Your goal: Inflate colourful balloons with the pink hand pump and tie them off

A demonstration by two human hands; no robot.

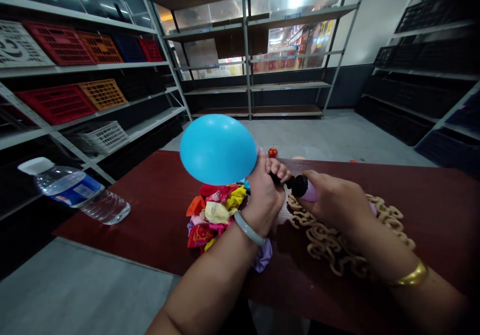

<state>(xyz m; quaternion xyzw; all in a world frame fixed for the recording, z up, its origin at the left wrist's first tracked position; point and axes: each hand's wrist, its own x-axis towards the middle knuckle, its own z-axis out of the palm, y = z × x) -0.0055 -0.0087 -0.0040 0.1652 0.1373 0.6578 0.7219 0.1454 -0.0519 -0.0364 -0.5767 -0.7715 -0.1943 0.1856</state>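
A blue balloon (217, 149), inflated to a rounded oval, stands out to the left above the table. My left hand (264, 182) is closed round its neck and the black nozzle end of a hand balloon pump (300, 186). Gripped in my right hand (337, 200) is the purple body of that pump, mostly hidden by the fingers. Below my left hand lies a pile of uninflated balloons (217, 212) in red, yellow, pink and orange. A purple balloon (263, 256) lies limp beside my left wrist. Under my right hand are tan, curly loop-shaped pieces (326, 245).
A water bottle (82, 192) with a white cap stands at the left of the dark red table (150, 215). A small red round object (272, 152) is past the far edge. Shelves with plastic crates (56, 105) line the left; a rack (247, 87) stands behind.
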